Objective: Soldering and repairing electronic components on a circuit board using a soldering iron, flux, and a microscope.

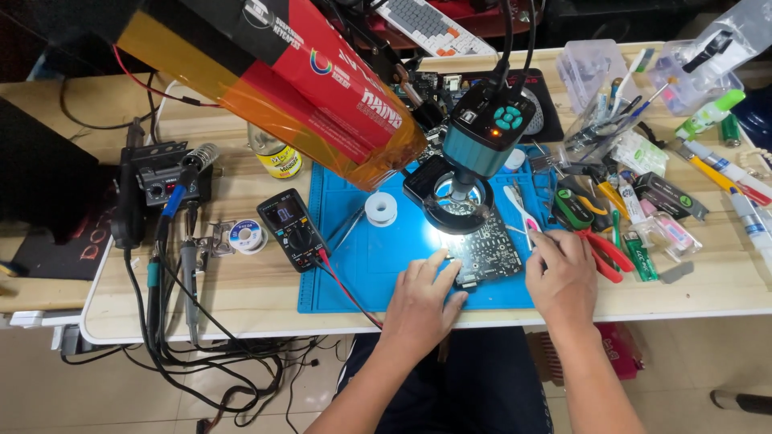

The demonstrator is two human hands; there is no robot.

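Both hands are resting on a board under the microscope: left hand, at 7 o'clock, is lying open; right hand, at 4 o'clock, is pinching tweezers

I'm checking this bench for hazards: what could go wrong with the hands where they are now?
The left hand steadies the circuit board by its edge only, so it may slip on the blue mat. The right hand holds a thin tool near the microscope, which it might knock. The red probe lead runs close by the left wrist and could snag.
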